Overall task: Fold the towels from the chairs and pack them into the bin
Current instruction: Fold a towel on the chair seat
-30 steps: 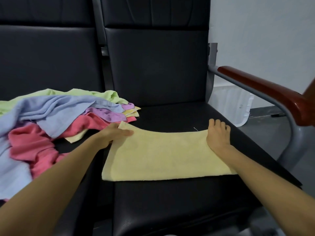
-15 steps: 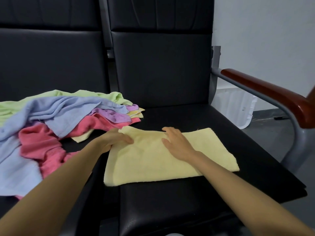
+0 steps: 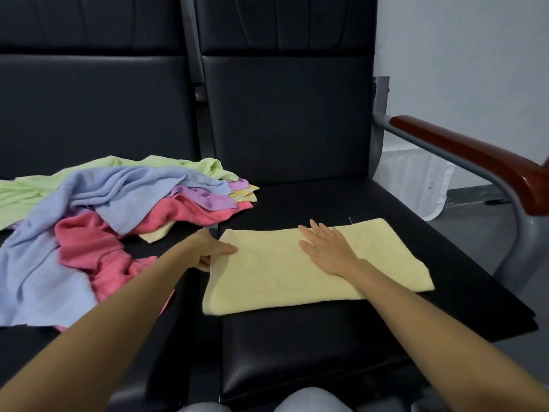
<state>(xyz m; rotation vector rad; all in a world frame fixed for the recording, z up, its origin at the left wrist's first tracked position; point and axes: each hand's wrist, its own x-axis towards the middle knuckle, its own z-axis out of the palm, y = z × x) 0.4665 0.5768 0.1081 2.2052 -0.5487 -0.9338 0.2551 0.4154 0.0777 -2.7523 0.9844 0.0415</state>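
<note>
The yellow towel [image 3: 267, 281] was spread out flat as a long rectangle across the black seat [image 3: 297, 337] of the right-hand chair, with its left end right at the gap between the two seats. The person's right hand [image 3: 326, 251] lay palm down on the middle of it, fingers straight and a bit spread, so no grip there, just pressing. The left hand [image 3: 212, 251] was at the towel's left edge. Its grip was pinched on the fabric, thumb on top and the other fingers tucked under, as far as I could see. On the neighbouring seat to the left sat a messy pile of towels [image 3: 124, 203], with a blue one [image 3: 53, 263] draped over a pink one [image 3: 98, 251], a green one [image 3: 89, 171] at the back, and purple [image 3: 205, 199] plus a bit more yellow poking out on the side near the flat towel, close to it but not touching. On the far right the chair had a reddish wooden armrest [image 3: 475, 156] on a grey metal frame. Below and behind that armrest, a white plastic bin [image 3: 416, 179] stood on the floor by the wall, well apart from the towel. I couldn't see inside it.
</note>
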